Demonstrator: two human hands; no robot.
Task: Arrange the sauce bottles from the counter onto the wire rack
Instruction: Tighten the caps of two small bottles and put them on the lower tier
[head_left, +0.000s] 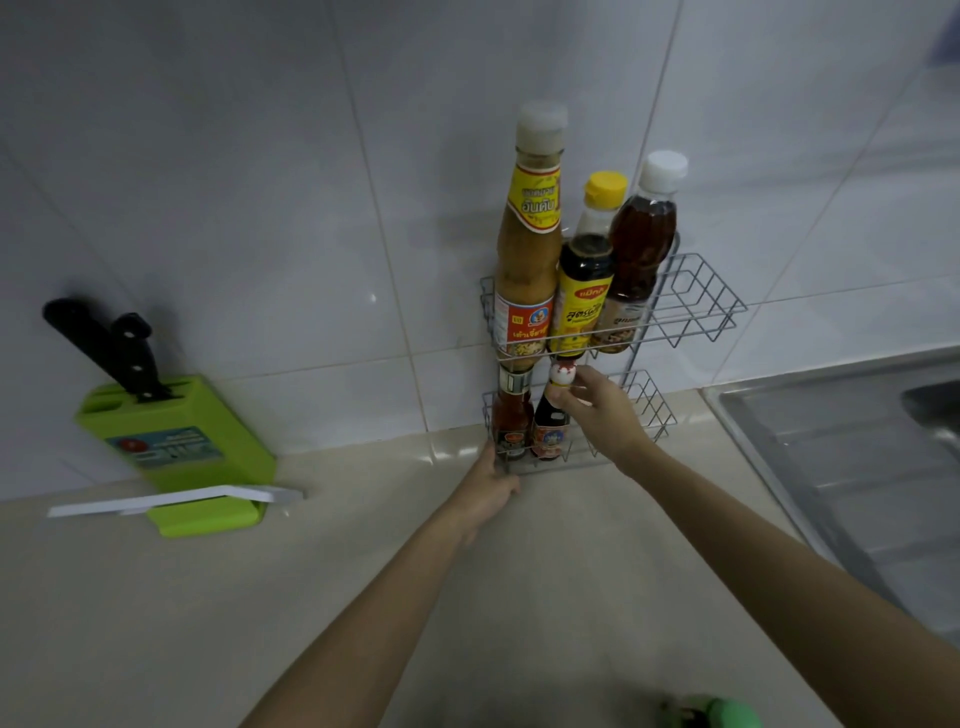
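A two-tier wire rack (698, 306) stands on the counter against the tiled wall. Its upper tier holds a tall tan sauce bottle (524, 260), a dark bottle with a yellow cap (582, 291) and a brown bottle with a white cap (636, 260). On the lower tier stand a red sauce bottle (511, 421) and a dark bottle with a white top (550, 428). My right hand (597, 410) grips the neck of that dark bottle. My left hand (491, 486) rests at the rack's lower left corner, fingers around the frame.
A green knife block (176, 441) with two black-handled knives sits at the left by the wall, a white strip (171, 501) lying across its base. A steel sink (852, 467) lies to the right. A green object (722, 714) shows at the bottom edge.
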